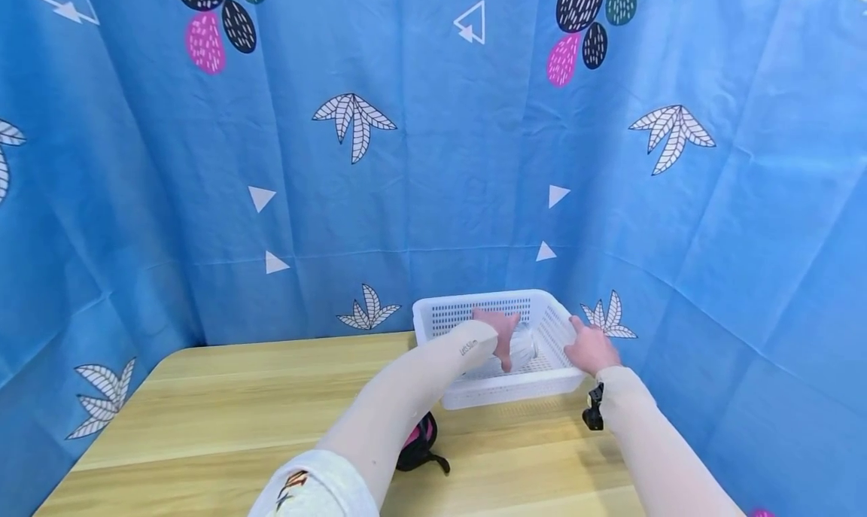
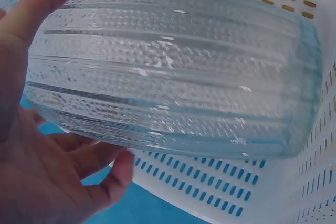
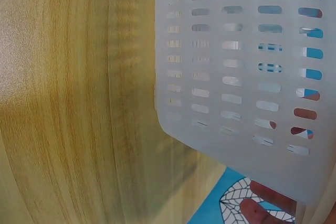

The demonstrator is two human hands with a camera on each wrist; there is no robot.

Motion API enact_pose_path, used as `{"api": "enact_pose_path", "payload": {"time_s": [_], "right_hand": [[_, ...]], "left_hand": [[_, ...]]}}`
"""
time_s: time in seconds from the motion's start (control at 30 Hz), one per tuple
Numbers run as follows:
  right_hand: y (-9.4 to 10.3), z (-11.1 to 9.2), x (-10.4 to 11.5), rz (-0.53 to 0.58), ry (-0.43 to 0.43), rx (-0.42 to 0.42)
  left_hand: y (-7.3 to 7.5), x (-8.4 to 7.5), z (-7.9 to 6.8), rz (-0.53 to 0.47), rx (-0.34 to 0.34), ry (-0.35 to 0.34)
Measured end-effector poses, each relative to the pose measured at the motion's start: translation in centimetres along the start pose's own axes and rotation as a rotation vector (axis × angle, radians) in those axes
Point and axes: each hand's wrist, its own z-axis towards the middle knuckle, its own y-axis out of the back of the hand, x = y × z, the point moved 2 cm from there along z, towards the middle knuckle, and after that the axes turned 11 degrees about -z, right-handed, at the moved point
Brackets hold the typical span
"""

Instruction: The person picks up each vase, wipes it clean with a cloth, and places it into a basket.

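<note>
A white slotted plastic basket [image 1: 511, 387] stands near the far right corner of the wooden table. My left hand [image 1: 500, 330] reaches inside it and holds a clear ribbed glass vase [image 2: 168, 72], which lies on its side. In the left wrist view the thumb is over the top of the glass and the other fingers are beneath it, at one end. The basket's right rim is gripped by my right hand [image 1: 592, 349]. The right wrist view shows its fingers [image 3: 268, 203] outside the basket wall, by the rim.
On the wooden table [image 1: 223, 404], a black and pink item [image 1: 421, 445] with a strap lies partly hidden behind my left forearm. A blue patterned curtain [image 1: 447, 163] hangs behind and to the right of the basket. A black device [image 1: 594, 408] sits on my right wrist.
</note>
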Motion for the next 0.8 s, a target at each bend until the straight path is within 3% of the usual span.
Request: {"api": "enact_pose_path", "payload": {"time_s": [0.17,0.37,0.67,0.8], "right_hand": [[0.0,0.0,0.1,-0.011,-0.002,-0.012],[-0.2,0.0,0.2,-0.014,-0.007,-0.009],[-0.3,0.1,0.3,-0.009,-0.005,0.016],[-0.1,0.1,-0.2,-0.002,0.003,0.021]], "left_hand": [[-0.5,0.0,0.3,0.080,0.061,0.048],[-0.5,0.1,0.0,0.060,0.094,0.110],[0.5,0.7,-2.3,0.004,0.070,0.084],[1.7,0.5,-3.5,-0.012,0.042,0.066]]}}
